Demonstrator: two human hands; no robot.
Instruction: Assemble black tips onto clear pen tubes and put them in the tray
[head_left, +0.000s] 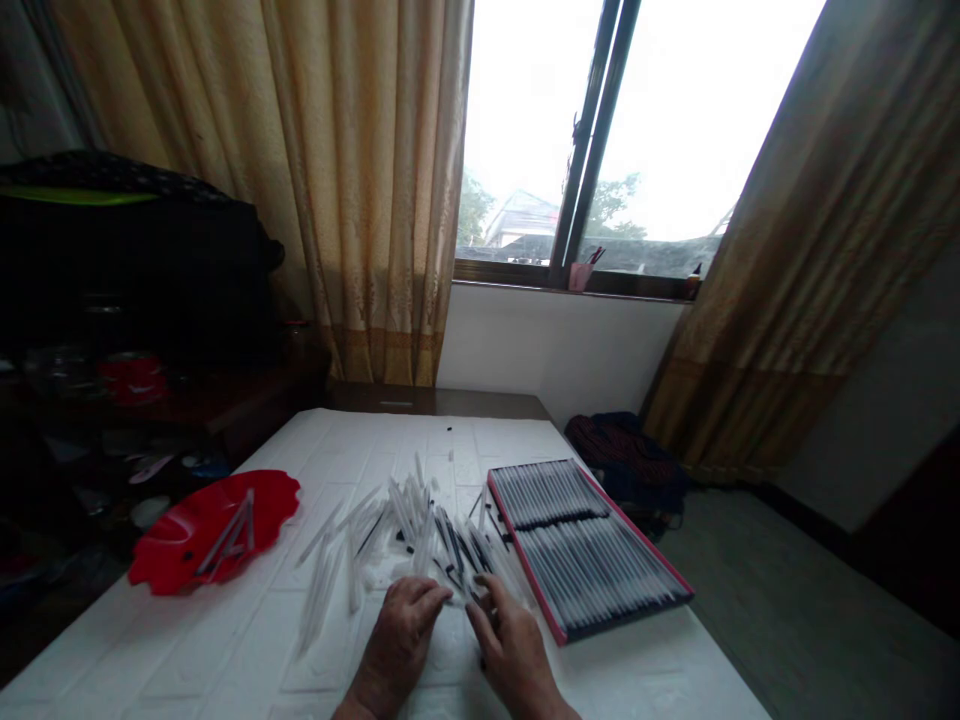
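Observation:
My left hand (pixel 401 635) is closed at the near edge of a loose pile, its thumb and fingers pressed together; what they hold is too small to make out. Close by on the right, my right hand (pixel 514 640) has its fingers curled toward the thumb, with something small and dark at the tips. Beyond both hands lie clear plastic tubes (pixel 409 505), mixed with slim dark sticks (pixel 454 540). To the right, a shallow box with a pink-red rim (pixel 536 590) holds two rows of slim clear tubes with dark ends (pixel 600 565).
A red scalloped dish (pixel 277 500) with a few clear tubes in it stands at the left on the white brick-patterned table (pixel 232 660). A dark cabinet with clutter is farther left. Dark cloth (pixel 630 455) lies beyond the box, below the window.

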